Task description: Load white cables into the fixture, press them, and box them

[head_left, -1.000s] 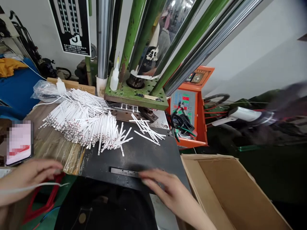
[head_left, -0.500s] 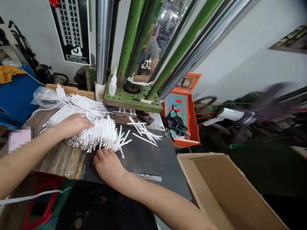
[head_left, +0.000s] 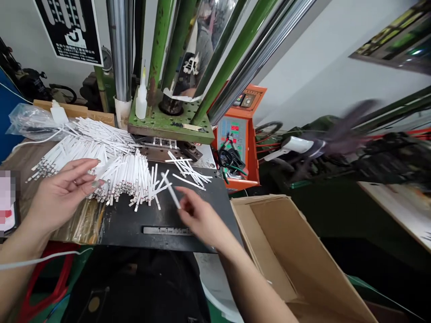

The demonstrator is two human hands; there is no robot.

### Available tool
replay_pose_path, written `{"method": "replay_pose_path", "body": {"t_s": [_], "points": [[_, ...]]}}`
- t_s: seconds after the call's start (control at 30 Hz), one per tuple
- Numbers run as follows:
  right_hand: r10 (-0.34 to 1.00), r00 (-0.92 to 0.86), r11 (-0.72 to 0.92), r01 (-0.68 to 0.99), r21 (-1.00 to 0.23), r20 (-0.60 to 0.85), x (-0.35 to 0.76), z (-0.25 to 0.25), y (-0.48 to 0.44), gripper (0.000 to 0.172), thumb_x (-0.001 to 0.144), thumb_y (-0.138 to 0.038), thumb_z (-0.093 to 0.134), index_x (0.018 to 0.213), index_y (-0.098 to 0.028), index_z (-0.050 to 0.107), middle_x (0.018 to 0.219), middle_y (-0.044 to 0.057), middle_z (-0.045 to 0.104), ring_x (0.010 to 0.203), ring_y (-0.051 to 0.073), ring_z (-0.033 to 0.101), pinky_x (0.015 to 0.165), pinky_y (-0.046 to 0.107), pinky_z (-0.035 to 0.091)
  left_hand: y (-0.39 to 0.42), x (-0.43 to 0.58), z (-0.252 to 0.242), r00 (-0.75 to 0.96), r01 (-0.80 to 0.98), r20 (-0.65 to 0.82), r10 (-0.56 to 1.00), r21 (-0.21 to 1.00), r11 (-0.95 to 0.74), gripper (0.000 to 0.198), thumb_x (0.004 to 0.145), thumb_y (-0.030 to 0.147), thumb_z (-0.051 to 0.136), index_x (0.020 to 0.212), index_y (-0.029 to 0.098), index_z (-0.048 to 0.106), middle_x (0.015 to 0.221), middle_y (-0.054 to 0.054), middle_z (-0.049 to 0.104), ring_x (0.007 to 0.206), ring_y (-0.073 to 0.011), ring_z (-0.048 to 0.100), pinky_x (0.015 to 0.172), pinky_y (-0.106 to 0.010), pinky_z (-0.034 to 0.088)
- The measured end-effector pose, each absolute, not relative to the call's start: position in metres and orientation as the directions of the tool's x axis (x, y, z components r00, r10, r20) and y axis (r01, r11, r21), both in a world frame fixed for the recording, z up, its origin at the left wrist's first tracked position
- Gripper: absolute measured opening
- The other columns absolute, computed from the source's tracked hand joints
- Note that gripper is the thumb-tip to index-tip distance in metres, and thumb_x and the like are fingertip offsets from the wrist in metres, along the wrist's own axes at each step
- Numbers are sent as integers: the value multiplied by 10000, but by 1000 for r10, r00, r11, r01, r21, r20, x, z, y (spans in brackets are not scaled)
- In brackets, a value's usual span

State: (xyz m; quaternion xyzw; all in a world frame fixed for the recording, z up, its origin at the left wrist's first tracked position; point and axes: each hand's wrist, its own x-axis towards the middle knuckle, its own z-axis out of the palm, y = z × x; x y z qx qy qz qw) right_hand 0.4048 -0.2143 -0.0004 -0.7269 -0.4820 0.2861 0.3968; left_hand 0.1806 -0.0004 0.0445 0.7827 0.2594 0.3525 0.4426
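Lying on black plate nr green press: strip pile; left hand slack, right hand pinching strip.

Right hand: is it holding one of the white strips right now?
Yes, the right hand pinches a single white strip above the black plate.

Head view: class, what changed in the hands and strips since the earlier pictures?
The right hand has taken one white strip from the pile and lifted it rightward. The left hand has come off the pile, open. The pile, black plate and cardboard box stayed put.
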Motion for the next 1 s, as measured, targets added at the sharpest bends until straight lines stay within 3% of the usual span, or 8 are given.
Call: {"method": "replay_pose_path", "body": {"t_s": [0.1, 0.2, 0.3, 0.4, 0.53, 0.67, 0.83, 1.0], "points": [[891, 453, -129, 304, -944, 24, 422, -13, -248, 124, 861, -246, 559, 964, -182, 583, 775, 7, 597, 653, 135, 569, 594, 235, 464, -19, 203, 28, 773, 169, 20, 634, 957, -235, 279, 750, 355, 758, 976, 191, 737, 1061, -53, 670, 838, -153, 667, 795, -298, 585], [905, 408, -47, 382, -923, 123, 417, -21, -265, 127, 889, -257, 585, 780, -192, 588, 850, 44, 672, 807, 170, 636, 747, 287, 500, -50, 237, 15, 941, 190, -100, 323, 946, -262, 105, 804, 265, 677, 829, 168, 706, 819, -26, 693, 750, -144, 665, 717, -255, 563], [904, 368, 14, 483, -875, 218, 409, -26, -272, 134, 921, -212, 553, 796, -200, 600, 853, 43, 688, 838, 172, 655, 778, 290, 505, -78, 261, 5, 991, 38, 25, 131, 886, -462, 186, 856, 162, 558, 965, 181, 707, 837, -25, 674, 764, -123, 638, 729, -224, 518], [904, 315, 46, 600, -799, 288, 409, -28, -276, 159, 944, -151, 490, 824, -204, 579, 856, 47, 675, 836, 168, 648, 768, 281, 504, -91, 268, -6, 988, -80, 140, 67, 830, -552, 282, 901, 130, 481, 1073, 187, 696, 928, -52, 656, 828, -122, 627, 773, -221, 494], [940, 155, 81, 764, -640, 303, 408, -21, -277, 200, 948, -86, 406, 875, -186, 563, 875, 80, 651, 858, 195, 621, 745, 292, 490, -92, 265, -15, 982, -71, 155, 105, 828, -556, 170, 886, 139, 528, 897, 175, 694, 885, -42, 671, 808, -129, 642, 760, -218, 488], [981, 86, 12, 866, -500, 172, 410, -10, -273, 239, 932, -46, 410, 796, -172, 561, 780, 67, 602, 735, 199, 553, 655, 289, 440, -94, 264, -15, 981, -57, 159, 111, 783, -620, 108, 877, 136, 541, 843, 182, 632, 835, -12, 656, 771, -120, 629, 724, -209, 470], [972, 131, 14, 798, -603, 196, 423, -24, -279, 161, 917, -119, 518, 1045, -166, 604, 978, 95, 611, 928, 224, 542, 819, 352, 454, -106, 270, -9, 987, -46, 147, 62, 631, -774, 107, 866, 100, 495, 837, 187, 552, 768, 13, 624, 661, -111, 586, 618, -207, 425], [905, 276, -32, 803, -596, 323, 420, -50, -279, 119, 949, -196, 527, 949, -151, 636, 888, 95, 618, 861, 231, 532, 764, 374, 447, -100, 256, -7, 985, -65, 168, 26, 518, -853, 152, 918, 121, 441, 906, 189, 576, 780, -2, 638, 662, -126, 606, 646, -229, 452]]}}
